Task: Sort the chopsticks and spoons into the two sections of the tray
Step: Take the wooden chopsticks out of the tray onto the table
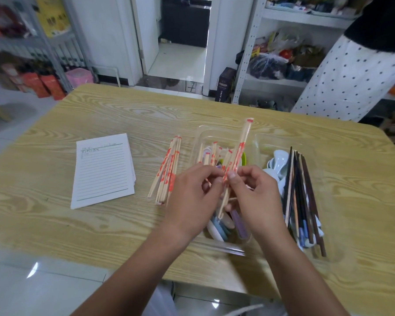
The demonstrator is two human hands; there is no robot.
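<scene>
Both grips are clamped: left hand (192, 192) and right hand (253, 190) pinch red-wrapped wooden chopsticks (242, 144). Lift them clear of the transparent plastic tray (195, 147), keeping the sticks parallel.

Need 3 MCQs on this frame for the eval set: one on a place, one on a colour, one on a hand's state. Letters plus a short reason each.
1. Where is the notepad?
A. on the table, left of the pile of wrapped chopsticks
B. on the floor
C. on a shelf

2. What colour is the print on the chopstick wrappers?
A. blue
B. red
C. green

3. What is the right hand doing?
A. lying flat on the wood
B. pinching a wrapped chopstick
C. holding a cup

Answers:
1 A: the pad lies on the wood, with the pile to its right.
2 B: red marks show on the wrappers.
3 B: the thumb and fingers close on the raised stick.
</scene>
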